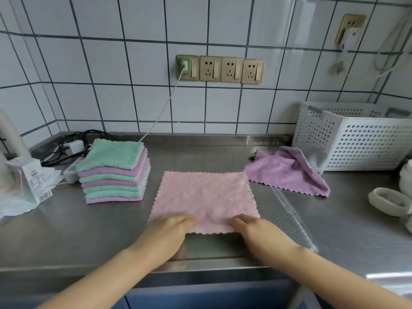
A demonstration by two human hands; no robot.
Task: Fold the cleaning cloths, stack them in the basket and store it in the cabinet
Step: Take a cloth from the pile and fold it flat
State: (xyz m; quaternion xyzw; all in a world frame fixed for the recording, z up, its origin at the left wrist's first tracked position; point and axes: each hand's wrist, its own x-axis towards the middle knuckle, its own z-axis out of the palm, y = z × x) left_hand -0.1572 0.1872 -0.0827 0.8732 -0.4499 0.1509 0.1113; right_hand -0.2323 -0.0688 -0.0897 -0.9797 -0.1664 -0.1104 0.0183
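Note:
A pink cloth lies spread flat on the steel counter in front of me. My left hand rests on its near left corner and my right hand on its near right corner, fingers lying on the fabric. A stack of several folded green and purple cloths stands to the left. A crumpled purple cloth lies at the right, against the white perforated basket by the wall.
Chargers and black cables lie behind the stack. Plastic packaging sits at the far left. White round objects stand at the right edge. A row of wall sockets is above. A blue cabinet front runs below the counter's edge.

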